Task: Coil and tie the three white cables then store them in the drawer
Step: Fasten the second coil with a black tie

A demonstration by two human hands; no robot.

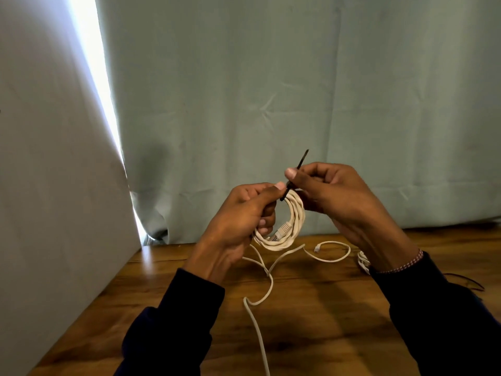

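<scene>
Above wooden table (311, 321), before pale curtain (271, 77): left-hand fingers (267, 195) around coiled white cable (294, 226), right-hand fingers (294, 175) pinching black tie (301, 161).

Single head view, close, facing forward-down over table (311, 308).

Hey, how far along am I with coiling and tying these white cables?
One coil is wound and held by the left hand, while the right hand pulls a black tie around it. A loose cable lies uncoiled on the table. Another white bundle sits behind the right wrist. No drawer is in view.
</scene>
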